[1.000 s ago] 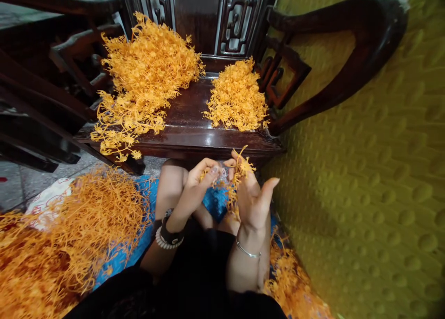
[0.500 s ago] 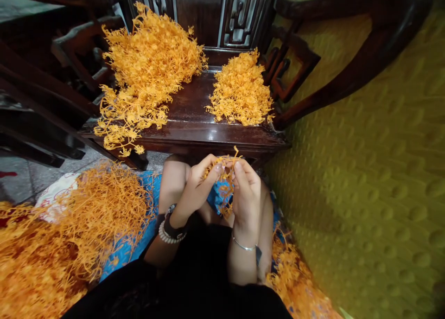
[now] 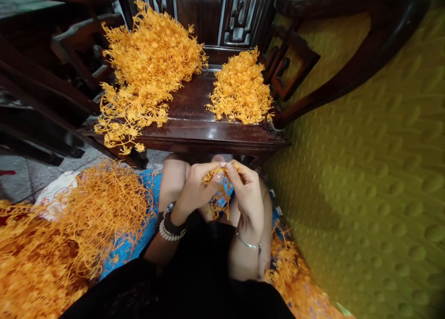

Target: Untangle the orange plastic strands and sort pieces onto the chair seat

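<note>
Before the wooden armchair (image 3: 193,101), the left hand (image 3: 195,188) and right hand (image 3: 247,191), both nearly closed, pinch orange branching strands (image 3: 219,207); these look light and springy, probably best held by one end.

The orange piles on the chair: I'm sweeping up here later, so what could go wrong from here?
The larger pile hangs over the front edge of the chair seat, so a bump might drop pieces. The smaller pile sits close by, so the two could get mixed. The orange strands held between the left hand and right hand look thin, so some might snap or fall.
</note>
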### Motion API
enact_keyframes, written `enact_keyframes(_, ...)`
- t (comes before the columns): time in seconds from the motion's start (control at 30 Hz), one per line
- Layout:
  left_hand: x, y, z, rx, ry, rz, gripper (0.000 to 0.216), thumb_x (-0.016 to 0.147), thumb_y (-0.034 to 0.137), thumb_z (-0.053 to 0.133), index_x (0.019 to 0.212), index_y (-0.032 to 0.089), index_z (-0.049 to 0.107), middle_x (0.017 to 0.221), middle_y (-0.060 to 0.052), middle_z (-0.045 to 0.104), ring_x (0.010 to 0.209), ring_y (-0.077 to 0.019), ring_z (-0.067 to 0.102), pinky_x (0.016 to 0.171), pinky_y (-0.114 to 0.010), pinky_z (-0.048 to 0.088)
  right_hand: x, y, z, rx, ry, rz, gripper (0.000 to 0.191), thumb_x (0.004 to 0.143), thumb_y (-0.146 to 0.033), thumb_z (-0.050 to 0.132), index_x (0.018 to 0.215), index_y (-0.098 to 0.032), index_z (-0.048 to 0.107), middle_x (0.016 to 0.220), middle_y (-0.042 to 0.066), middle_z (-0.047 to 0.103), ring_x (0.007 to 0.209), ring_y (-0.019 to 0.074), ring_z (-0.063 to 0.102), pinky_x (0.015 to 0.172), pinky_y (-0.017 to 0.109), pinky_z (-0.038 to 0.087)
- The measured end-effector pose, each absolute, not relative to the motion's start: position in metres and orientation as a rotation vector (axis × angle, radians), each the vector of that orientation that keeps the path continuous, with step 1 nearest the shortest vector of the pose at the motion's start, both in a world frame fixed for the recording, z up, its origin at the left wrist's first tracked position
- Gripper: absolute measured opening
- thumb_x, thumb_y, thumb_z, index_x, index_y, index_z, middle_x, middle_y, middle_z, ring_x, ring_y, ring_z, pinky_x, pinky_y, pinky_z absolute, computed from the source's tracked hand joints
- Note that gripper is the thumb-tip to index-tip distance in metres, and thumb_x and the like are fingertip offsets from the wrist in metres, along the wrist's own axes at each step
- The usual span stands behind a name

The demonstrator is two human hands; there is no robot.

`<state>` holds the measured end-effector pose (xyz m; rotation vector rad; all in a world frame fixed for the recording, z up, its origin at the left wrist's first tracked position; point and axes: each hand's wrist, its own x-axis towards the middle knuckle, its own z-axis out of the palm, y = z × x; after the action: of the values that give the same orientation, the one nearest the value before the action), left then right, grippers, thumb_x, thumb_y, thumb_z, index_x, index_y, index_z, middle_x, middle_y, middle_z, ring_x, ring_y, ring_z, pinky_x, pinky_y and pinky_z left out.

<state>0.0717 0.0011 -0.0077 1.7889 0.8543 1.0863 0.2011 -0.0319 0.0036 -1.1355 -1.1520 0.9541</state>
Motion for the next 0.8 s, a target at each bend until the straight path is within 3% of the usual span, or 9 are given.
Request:
enact_keyframes(0.13,0.077,0.002,0.0,1.767,0.815,1.132,0.035,0.095,0.04,0.049,0.067,0.019,0.047,0.06,0.004,0.045,0.055,-0.0101,0.04,0.056,-0.025,0.031,0.198,-0.032,0.006,-1.141,-1.106,0.917,0.039,0.086,-0.046,0.063,0.059,-0.02,0.053,0.057,-0.004,0.046,0.056,0.0109,0.039,0.056,0.026,0.033)
enact_keyframes(0.33,0.087,-0.006,-0.006,1.316,0.596,1.129,0.057,0.091,0.062,0.043,0.054,0.02,0.036,0.05,0.004,0.033,0.046,-0.0097,0.027,0.047,-0.028,0.023,0.177,-0.035,0.012,-0.901,-0.859,1.059,0.057,0.084,-0.058,0.06,0.048,-0.021,0.036,0.044,-0.007,0.032,0.044,0.0083,0.025,0.047,0.026,0.025)
enact_keyframes(0.5,0.085,-0.007,0.002,1.186,0.601,1.161,0.058,0.087,0.062,0.053,0.051,0.02,0.036,0.047,0.005,0.032,0.043,-0.0076,0.026,0.043,-0.026,0.021,0.164,-0.037,0.022,-0.735,-0.726,1.081,0.057,0.089,-0.051,0.058,0.05,-0.02,0.03,0.046,-0.007,0.026,0.044,0.0086,0.02,0.046,0.024,0.026)
enact_keyframes(0.67,0.068,0.001,0.013,1.047,0.599,1.335,0.059,0.095,0.059,0.037,0.052,0.022,0.021,0.04,0.007,0.016,0.036,-0.0079,0.02,0.041,-0.026,0.027,0.175,-0.04,0.032,-0.631,-0.6,1.086,0.056,0.096,-0.047,0.046,0.054,-0.021,0.02,0.046,-0.007,0.014,0.045,0.0121,0.015,0.049,0.025,0.032)
enact_keyframes(0.73,0.063,-0.002,0.016,1.029,0.555,1.335,0.055,0.095,0.053,0.04,0.052,0.022,0.029,0.039,0.006,0.023,0.036,-0.0085,0.026,0.042,-0.026,0.03,0.177,-0.039,0.031,-0.661,-0.61,0.999,0.053,0.095,-0.05,0.045,0.055,-0.022,0.026,0.049,-0.006,0.02,0.049,0.0129,0.025,0.059,0.027,0.04)
enact_keyframes(0.8,0.06,-0.008,0.017,1.097,0.556,1.227,0.044,0.094,0.048,0.047,0.06,0.021,0.048,0.04,0.005,0.037,0.038,-0.0095,0.034,0.042,-0.026,0.029,0.176,-0.037,0.027,-0.719,-0.651,0.978,0.048,0.093,-0.055,0.045,0.058,-0.023,0.036,0.056,-0.004,0.032,0.057,0.0142,0.038,0.069,0.031,0.044)
